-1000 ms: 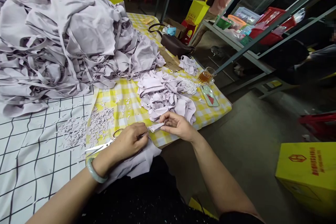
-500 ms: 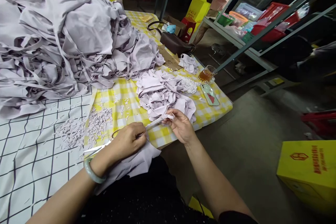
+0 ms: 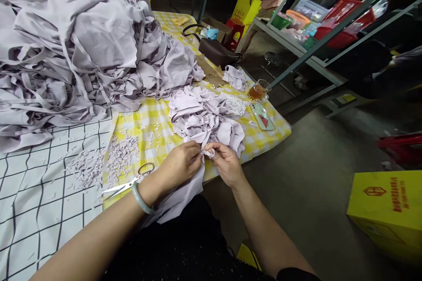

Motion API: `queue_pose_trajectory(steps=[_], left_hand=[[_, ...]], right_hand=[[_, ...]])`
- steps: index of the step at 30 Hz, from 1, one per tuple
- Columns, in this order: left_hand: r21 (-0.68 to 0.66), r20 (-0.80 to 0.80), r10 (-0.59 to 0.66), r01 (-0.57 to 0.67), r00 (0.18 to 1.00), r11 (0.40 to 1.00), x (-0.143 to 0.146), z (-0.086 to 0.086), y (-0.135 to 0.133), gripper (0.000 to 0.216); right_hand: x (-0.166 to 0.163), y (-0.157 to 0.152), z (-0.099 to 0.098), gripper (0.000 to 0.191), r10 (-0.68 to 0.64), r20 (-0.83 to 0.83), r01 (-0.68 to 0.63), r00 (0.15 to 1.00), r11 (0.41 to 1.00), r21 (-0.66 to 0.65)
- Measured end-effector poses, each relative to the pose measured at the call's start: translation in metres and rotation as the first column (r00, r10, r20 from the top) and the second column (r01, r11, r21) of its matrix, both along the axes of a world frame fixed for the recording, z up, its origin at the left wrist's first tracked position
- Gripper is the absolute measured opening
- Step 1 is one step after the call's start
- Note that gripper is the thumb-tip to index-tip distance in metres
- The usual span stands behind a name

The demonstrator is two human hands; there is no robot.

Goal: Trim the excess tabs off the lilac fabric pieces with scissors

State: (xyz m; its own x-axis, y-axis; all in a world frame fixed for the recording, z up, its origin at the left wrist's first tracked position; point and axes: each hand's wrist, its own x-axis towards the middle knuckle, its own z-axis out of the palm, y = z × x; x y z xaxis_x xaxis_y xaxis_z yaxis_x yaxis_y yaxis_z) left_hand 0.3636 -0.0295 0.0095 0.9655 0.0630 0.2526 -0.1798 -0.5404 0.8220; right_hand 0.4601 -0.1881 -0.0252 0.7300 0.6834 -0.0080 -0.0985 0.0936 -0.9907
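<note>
My left hand [image 3: 180,164] and my right hand [image 3: 224,161] meet at the table's near edge, both pinched on a narrow lilac fabric strip [image 3: 208,153]. The strip belongs to a lilac garment [image 3: 180,197] that hangs over the edge onto my lap. A pale green bangle sits on my left wrist. Scissors [image 3: 130,182] lie on the table just left of my left hand, untouched. A crumpled heap of lilac pieces [image 3: 204,118] lies right behind my hands.
A big pile of lilac garments [image 3: 75,44] fills the table's left and back. Fabric snippets [image 3: 105,162] are scattered left of the scissors. A glass of tea [image 3: 258,92], a phone [image 3: 262,118] and a brown handbag [image 3: 217,52] sit at the right edge. A yellow box [image 3: 389,210] stands on the floor.
My left hand moved right from beside the scissors to meet my right hand. The strip, stretched between the hands before, is now bunched between the fingertips.
</note>
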Motion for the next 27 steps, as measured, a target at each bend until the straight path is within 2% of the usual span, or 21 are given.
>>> queue_pose_trajectory(steps=[4, 9, 12, 16, 19, 22, 24, 27], left_hand=[[-0.069, 0.007, 0.049, -0.048, 0.999, 0.996, 0.003, -0.001, -0.003, 0.025], [-0.285, -0.014, 0.099, -0.099, 0.995, 0.953, -0.001, -0.003, 0.000, 0.024], [-0.377, -0.038, 0.096, -0.103, 0.995, 0.921, -0.004, -0.007, 0.001, 0.025], [-0.405, -0.045, 0.110, -0.118, 0.993, 0.907, -0.007, -0.010, 0.003, 0.023], [-0.416, -0.030, 0.157, -0.155, 0.987, 0.896, -0.004, -0.002, 0.007, 0.022], [-0.398, -0.019, 0.139, -0.135, 0.990, 0.908, -0.008, 0.019, 0.017, 0.027], [-0.362, -0.050, 0.096, -0.108, 0.994, 0.926, -0.027, 0.033, 0.029, 0.031], [-0.306, -0.096, 0.167, -0.188, 0.981, 0.933, -0.094, 0.045, 0.054, 0.031]], right_hand=[[-0.002, -0.001, 0.008, 0.024, -0.026, 0.126, 0.030, 0.992, 0.999, -0.031], [-0.005, -0.003, 0.010, 0.021, 0.009, 0.404, 0.053, 0.915, 0.988, -0.144], [-0.006, -0.005, 0.013, 0.015, 0.046, 0.491, 0.063, 0.870, 0.977, -0.204], [-0.007, -0.006, 0.020, 0.011, 0.118, 0.531, 0.043, 0.839, 0.959, -0.281], [-0.007, -0.007, 0.017, 0.014, 0.241, 0.535, 0.013, 0.810, 0.904, -0.428], [-0.002, -0.012, 0.010, 0.018, 0.253, 0.591, 0.102, 0.766, 0.860, -0.500], [0.002, -0.015, 0.009, 0.023, 0.225, 0.622, 0.152, 0.750, 0.857, -0.493], [0.004, -0.012, 0.019, 0.043, 0.192, 0.735, 0.245, 0.650, 0.863, -0.442]])
